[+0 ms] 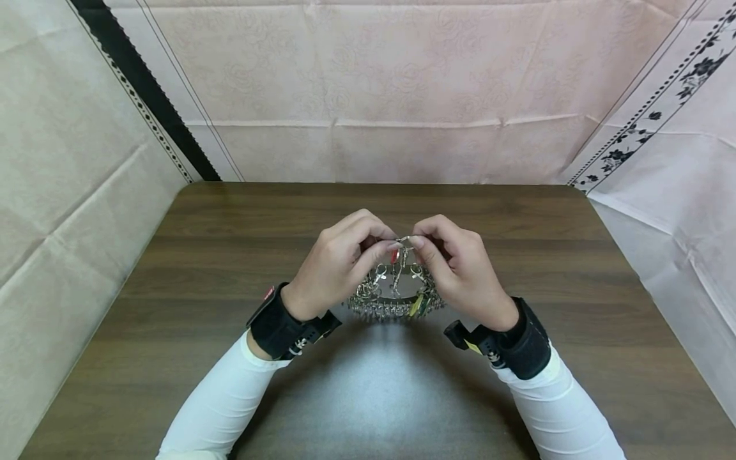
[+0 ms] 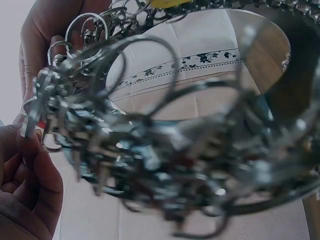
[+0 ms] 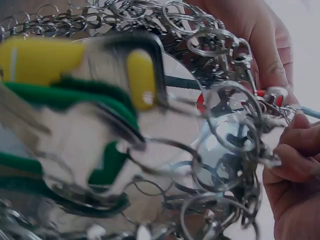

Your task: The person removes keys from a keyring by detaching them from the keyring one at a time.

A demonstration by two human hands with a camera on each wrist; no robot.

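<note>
Out in front, both hands meet over a round hoop thickly hung with metal key rings and clasps (image 1: 382, 311). My left hand (image 1: 347, 255) pinches one end of a small silvery metal piece (image 1: 404, 239) between thumb and forefinger. On its other end, the thumb and forefinger of my right hand (image 1: 462, 271) pinch too. Just below the fingertips shows a small red part (image 1: 394, 257). A yellow and green piece (image 3: 105, 95) dangles among the rings, blurred and close in the right wrist view. Linked rings (image 2: 150, 145) fill much of the left wrist view. The pinched piece's exact kind is too small to tell.
A brown wooden table (image 1: 201, 306) lies under the hands and hoop. Behind it hangs a pale patterned cloth (image 1: 402, 76), with more cloth at both sides. Each wrist wears a black strap (image 1: 282, 326) with a small camera.
</note>
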